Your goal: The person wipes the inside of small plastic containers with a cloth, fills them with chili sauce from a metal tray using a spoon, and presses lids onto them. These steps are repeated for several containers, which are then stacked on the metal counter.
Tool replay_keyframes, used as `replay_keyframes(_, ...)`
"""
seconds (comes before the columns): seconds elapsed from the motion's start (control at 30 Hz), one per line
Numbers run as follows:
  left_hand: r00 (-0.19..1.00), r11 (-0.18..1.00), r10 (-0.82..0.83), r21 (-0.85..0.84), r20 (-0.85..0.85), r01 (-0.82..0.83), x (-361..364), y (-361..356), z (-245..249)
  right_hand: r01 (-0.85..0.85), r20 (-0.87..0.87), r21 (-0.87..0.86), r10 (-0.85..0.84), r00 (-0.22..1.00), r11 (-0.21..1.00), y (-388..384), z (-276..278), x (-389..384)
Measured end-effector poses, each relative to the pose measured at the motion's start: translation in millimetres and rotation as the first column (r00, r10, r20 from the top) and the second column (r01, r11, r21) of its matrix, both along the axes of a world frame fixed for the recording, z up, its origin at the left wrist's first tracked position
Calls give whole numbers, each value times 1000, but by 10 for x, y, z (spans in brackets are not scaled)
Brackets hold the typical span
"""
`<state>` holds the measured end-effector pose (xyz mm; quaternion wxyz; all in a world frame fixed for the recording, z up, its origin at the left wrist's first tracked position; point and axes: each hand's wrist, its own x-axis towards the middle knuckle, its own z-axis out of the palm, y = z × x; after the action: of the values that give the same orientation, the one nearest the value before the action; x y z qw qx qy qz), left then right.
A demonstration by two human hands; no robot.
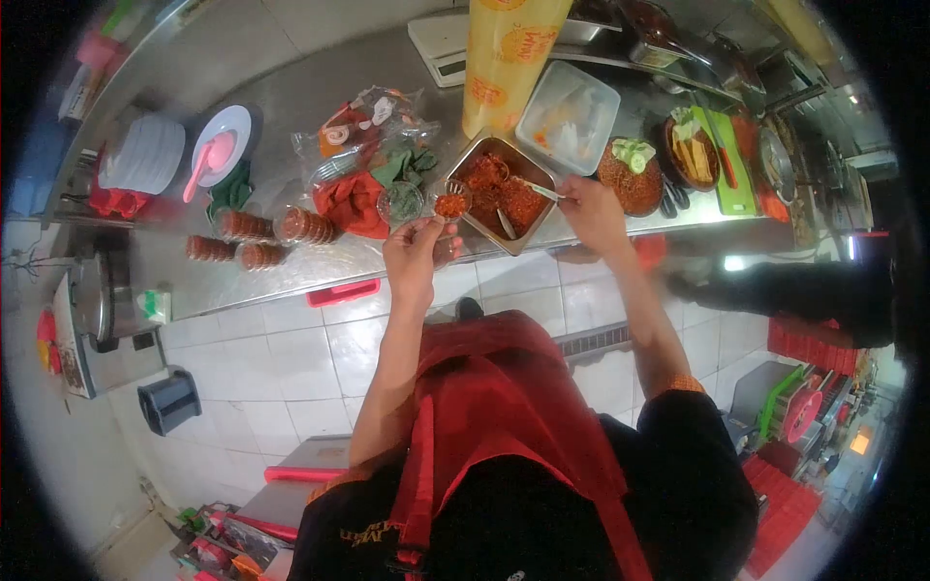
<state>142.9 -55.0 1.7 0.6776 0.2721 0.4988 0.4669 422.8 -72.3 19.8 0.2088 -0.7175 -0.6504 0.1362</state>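
Note:
My left hand [415,259] holds a small clear plastic cup [452,204] with red chili sauce in it, close to the left rim of a square metal pan [477,229]. The pan contains chunky red sauce. Pinched in my right hand [595,217] is the handle of a spoon [539,190], which reaches over the pan's right side; its bowl end is hard to make out. Another utensil handle leans inside the pan. Left of my left hand stands a clear cup of something green [400,201]. Stacked cups of red sauce [306,227] stand farther left.
A red cloth [351,205] and plastic bags lie on the steel counter [281,97]. Behind the pan are a clear tub [572,108] and a tall yellow printed roll [511,68]. Rightward sit a food bowl [632,189] and green cutting board [733,174]. Another person's dark sleeve [799,295] shows right.

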Motion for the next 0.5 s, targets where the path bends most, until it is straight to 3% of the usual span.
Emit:
replay_keyframes(0.03, 1000, 1000, -11, 3, 13, 11, -1, 8, -23, 19, -235, 4, -18, 972, 1000, -16, -37, 92)
replay_keyframes(0.07, 999, 1000, -22, 7, 25, 22, 2, 17, -29, 20, -233, 5, -19, 972, 1000, -51, -95, 178)
replay_keyframes(0.13, 999, 1000, -28, -1, 32, 28, 38, 35, -29, 31, -603, -34, -45, 796, 999, -94, -116, 245)
replay_keyframes(0.27, 998, 999, -47, 2, 48, 47, 133, 38, -13, 68, -675, -100, -118, 728, 993, -316, 228, 114)
replay_keyframes(0.37, 993, 995, -90, 42, 72, 87, 190, 21, -3, 54, -550, 11, -40, 834, 998, -464, 433, -211)
replay_keyframes(0.4, 993, 995, -95, 44, 70, 92, 208, 18, 6, -49, -187, 199, 87, 979, 979, -500, 536, -331)
replay_keyframes(0.43, 991, 994, -102, 50, 83, 98, 228, 25, 18, -213, 222, 327, 145, 964, 920, -522, 599, -388)
replay_keyframes(0.5, 990, 994, -104, 55, 98, 99, 250, 32, 47, -219, 230, 355, 142, 963, 909, -551, 638, -400)
